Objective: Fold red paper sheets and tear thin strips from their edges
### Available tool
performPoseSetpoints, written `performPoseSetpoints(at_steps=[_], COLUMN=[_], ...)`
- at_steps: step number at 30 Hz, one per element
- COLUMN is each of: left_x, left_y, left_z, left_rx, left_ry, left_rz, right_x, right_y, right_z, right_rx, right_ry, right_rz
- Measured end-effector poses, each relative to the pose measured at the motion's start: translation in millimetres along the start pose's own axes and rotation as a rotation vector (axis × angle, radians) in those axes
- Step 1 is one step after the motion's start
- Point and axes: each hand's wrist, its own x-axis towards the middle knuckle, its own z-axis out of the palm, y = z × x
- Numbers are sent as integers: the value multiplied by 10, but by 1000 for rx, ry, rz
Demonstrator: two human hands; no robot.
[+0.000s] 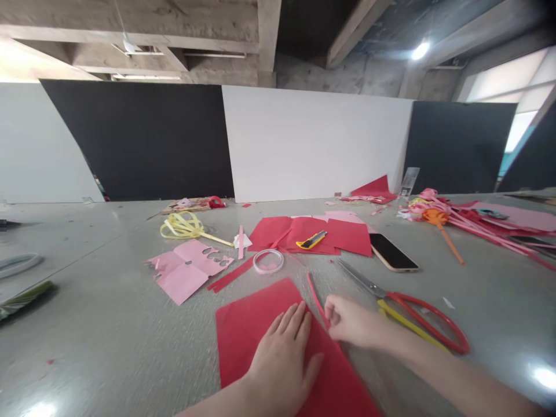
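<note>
A large red paper sheet (243, 330) lies on the grey table in front of me. My left hand (284, 347) rests flat on it, fingers stretched out and thumb apart. Along the sheet's right edge, my right hand (343, 318) is closed on a thin red paper strip (316, 294), whose far end points away from me. Right of that hand lie scissors (391, 295) with red handles, blades slightly apart, over a yellow strip (408, 321). Beyond the sheet is a roll of clear tape (268, 262).
A yellow utility knife (311, 240) lies on red paper pieces (351, 234), beside a phone (394, 252). Cut pink paper (186, 266) and a yellow paper-strip flower (182, 226) are at left. Paper flowers and strips (438, 214) pile up at right. White and black panels (317, 145) stand behind.
</note>
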Motion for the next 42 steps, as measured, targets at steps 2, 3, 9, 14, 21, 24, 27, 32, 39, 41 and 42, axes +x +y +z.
performPoseSetpoints(at_steps=[2,3,9,14,21,24,27,32,39,41,42], left_x=[5,7,17,11,16,15,20,58,79,70,64], left_y=[1,-2,-21,-6,2,1,-27,-139,-131,-103,-96], left_z=[-2,-1,23,2,-25,-12,0,-5,16,32,39], left_rx=[-2,-4,6,8,12,9,7,49,116,117,104], left_ry=[0,3,16,-1,-22,-16,10,58,198,231,231], left_rz=[1,3,17,9,-4,-1,1,-12,66,205,292], right_x=[-24,-39,-94,-81,-89,-76,-56,-47,24,47,52], right_y=[-12,-21,-58,-63,-67,-45,-15,-2,60,81,86], right_z=[-25,-37,-68,-53,-49,-52,-37,13,121,138,142], right_rx=[-4,-8,-32,-42,-24,-4,26,22,-9,-18,-24], right_ry=[-4,-5,-13,-25,-50,-55,-63,12,118,133,139], right_rz=[-6,-9,-4,16,37,30,12,-58,-134,-146,-153])
